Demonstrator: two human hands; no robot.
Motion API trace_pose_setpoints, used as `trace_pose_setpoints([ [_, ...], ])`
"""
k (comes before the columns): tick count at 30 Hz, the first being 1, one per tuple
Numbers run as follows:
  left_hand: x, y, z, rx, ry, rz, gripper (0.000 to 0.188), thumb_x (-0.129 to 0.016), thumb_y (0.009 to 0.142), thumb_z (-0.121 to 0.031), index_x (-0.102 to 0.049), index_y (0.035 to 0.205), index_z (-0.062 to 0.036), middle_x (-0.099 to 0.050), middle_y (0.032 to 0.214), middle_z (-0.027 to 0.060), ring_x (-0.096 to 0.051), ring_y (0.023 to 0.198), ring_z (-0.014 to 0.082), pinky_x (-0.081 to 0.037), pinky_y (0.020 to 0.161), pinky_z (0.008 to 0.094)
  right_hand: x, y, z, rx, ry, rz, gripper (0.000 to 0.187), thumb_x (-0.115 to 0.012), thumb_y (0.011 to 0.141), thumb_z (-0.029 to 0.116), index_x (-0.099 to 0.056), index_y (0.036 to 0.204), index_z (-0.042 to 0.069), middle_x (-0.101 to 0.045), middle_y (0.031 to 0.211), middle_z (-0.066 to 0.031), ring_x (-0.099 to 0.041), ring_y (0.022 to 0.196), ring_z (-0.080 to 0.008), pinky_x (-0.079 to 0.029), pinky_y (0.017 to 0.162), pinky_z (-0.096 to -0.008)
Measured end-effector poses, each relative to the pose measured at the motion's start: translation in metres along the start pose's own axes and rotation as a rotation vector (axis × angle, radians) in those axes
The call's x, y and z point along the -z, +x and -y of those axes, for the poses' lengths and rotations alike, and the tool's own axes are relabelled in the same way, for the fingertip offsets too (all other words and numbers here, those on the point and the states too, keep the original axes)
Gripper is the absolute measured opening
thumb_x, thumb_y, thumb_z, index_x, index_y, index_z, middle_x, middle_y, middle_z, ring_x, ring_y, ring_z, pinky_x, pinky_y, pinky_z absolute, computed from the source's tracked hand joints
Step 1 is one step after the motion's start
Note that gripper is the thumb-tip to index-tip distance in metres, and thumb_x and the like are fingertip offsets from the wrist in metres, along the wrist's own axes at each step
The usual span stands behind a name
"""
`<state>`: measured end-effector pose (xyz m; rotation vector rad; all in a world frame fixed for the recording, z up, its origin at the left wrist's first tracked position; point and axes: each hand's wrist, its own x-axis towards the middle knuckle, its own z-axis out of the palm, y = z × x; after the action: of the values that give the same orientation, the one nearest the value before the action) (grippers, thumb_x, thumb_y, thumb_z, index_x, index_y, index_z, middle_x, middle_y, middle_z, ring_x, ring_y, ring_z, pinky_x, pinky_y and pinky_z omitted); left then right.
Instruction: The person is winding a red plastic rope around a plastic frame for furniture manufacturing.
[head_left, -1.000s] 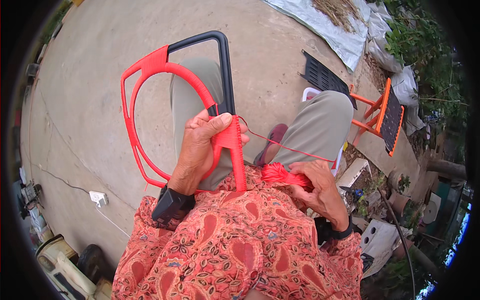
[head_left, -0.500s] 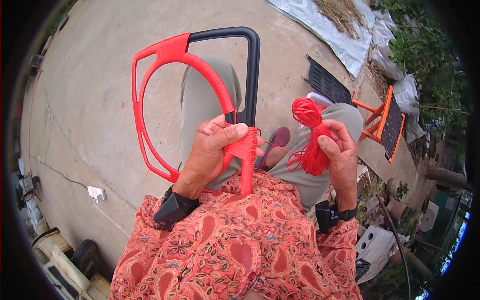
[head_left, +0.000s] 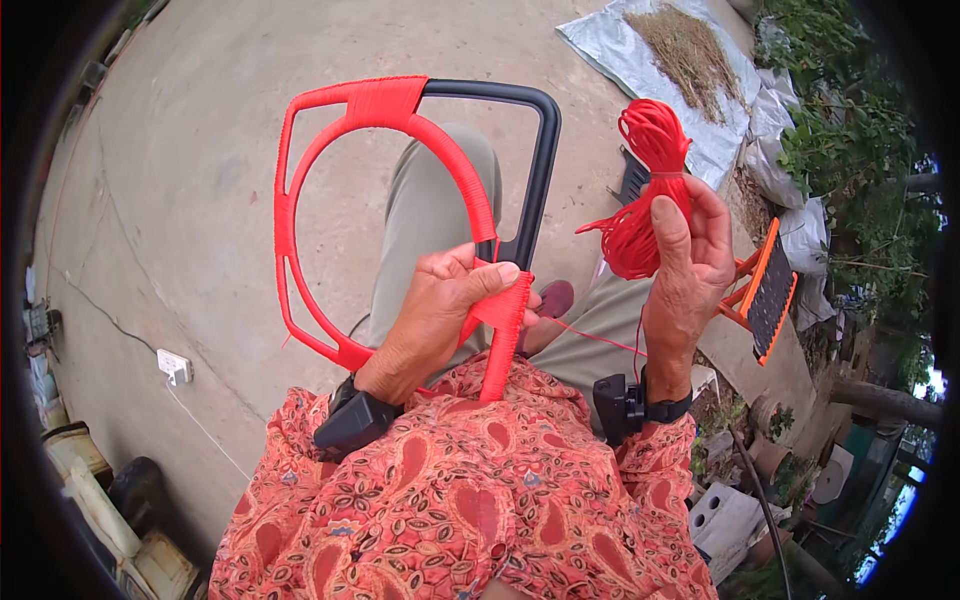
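The bundle of red cord [head_left: 645, 190] is being held high in the right hand [head_left: 690, 265], fingers closed around its lower part, whereas a second ago it was being kept low against the lap. A thin strand [head_left: 590, 335] is being drawn from it toward the frame [head_left: 400, 200], so the lift is probably pulling a fresh turn tight. The frame, a black metal piece largely wrapped in red cord, is being gripped at its lower right junction by the left hand [head_left: 440, 320], thumb pressed over the wrapping, and is being rested upright on the knees. Compared with the earlier frame, it is being tilted slightly nearer the body. An orange folding stool [head_left: 765, 295] is standing to the right on the concrete ground [head_left: 200, 150].
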<state>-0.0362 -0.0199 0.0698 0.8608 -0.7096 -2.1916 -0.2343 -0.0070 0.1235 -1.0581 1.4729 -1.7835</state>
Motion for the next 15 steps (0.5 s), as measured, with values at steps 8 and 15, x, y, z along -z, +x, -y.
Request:
trace_pose_setpoints([
  [8,-0.017,0.015,0.013,0.064,0.084,-0.016,0.02,-0.061,0.09,-0.007,-0.056,0.104,0.006,-0.066,0.085,0.0126,-0.068,0.073,0.0228,-0.058,0.064,0.0329,-0.047,0.025,0.03,0.968,-0.953,0.672,0.031,-0.071,0.065,0.012,-0.065,0.096,0.011,-0.061,0.091,-0.0035,-0.057,0.088,-0.0223,-0.037,0.093,-0.0409],
  [15,-0.027,0.019,0.038,-0.313,0.401,-0.119,0.04,-0.06,0.091,-0.008,-0.045,0.128,-0.0027,-0.057,0.115,0.0074,-0.057,0.103,0.0138,-0.049,0.086,0.0299,-0.077,0.012,0.012,1.139,-1.207,1.049,0.012,-0.063,0.064,0.018,-0.069,0.072,0.011,-0.057,0.08,-0.0033,-0.054,0.096,-0.0207,-0.03,0.103,-0.0496],
])
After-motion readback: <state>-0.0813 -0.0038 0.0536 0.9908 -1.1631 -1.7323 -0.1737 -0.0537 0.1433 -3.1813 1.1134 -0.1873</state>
